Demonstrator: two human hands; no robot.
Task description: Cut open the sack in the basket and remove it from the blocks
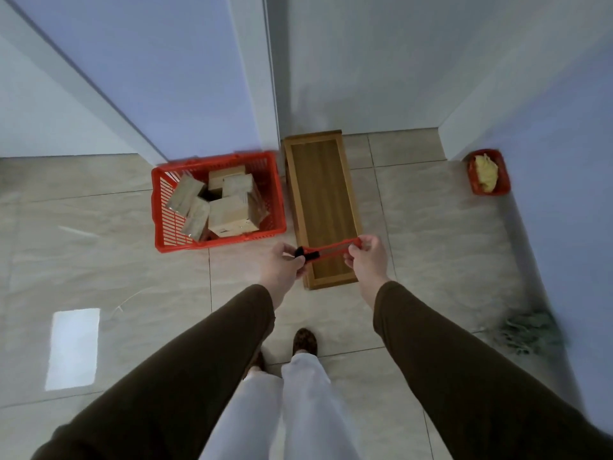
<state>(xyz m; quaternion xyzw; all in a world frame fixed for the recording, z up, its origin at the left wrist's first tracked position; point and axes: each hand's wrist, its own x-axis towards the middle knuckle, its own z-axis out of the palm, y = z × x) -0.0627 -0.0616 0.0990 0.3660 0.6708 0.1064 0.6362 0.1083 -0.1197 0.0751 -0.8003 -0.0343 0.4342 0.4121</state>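
Both hands — left hand (285,260), right hand (366,255) — pinch red-handled scissors (326,250) above the wooden tray (300,207), well apart from the red plastic basket (219,240) — careless cuts could nick the clear-wrapped wooden blocks (229,212).

Both my arms reach forward and down, brown sleeves ending at the wrists, hands level with each other and a little apart. My left hand (283,262) is curled, thumb and fingers pinched on the black end of a red tool (326,250). My right hand (366,255) pinches the opposite red end between thumb and fingertips, the other fingers loosely bent.
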